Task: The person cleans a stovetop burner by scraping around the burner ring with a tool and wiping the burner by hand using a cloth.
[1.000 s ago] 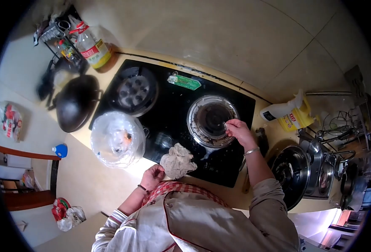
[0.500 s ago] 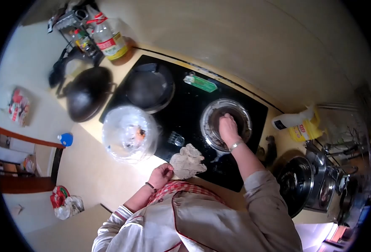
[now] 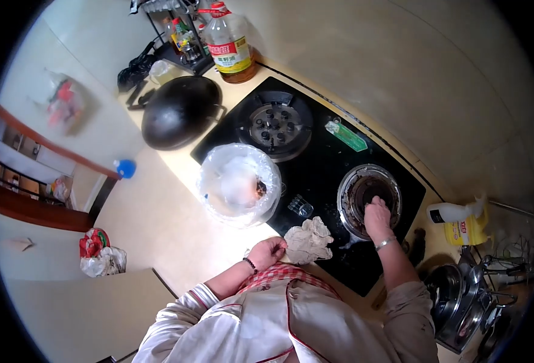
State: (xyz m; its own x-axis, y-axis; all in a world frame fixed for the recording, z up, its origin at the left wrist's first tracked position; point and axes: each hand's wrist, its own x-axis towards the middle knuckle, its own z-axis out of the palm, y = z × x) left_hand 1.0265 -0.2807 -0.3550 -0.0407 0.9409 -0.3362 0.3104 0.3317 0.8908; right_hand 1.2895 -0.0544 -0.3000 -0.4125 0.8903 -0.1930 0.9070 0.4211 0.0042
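Note:
My right hand (image 3: 378, 219) is closed over the middle of the right burner (image 3: 349, 206), on something I cannot make out. Near the front edge of the black stove (image 3: 315, 163), my left hand (image 3: 268, 251) pinches the left edge of a crumpled grey-beige cloth (image 3: 309, 241). Left of the cloth stands a bin lined with a clear plastic bag (image 3: 218, 187), with some dark and orange scraps inside. A small clear object (image 3: 301, 206) lies on the stove between bin and right burner. The left burner (image 3: 274, 125) is at the back.
An upturned black wok (image 3: 181, 112) and an oil bottle (image 3: 232, 51) stand at the left back. A green label (image 3: 347, 135) is stuck along the stove's rear. On the right are a yellow bottle (image 3: 465, 230), a black pan (image 3: 443, 289) and a rack of utensils.
The view has swung, shifting the scene rightward. My right hand has moved from the burner's right rim to its middle. My left hand still holds the cloth's edge.

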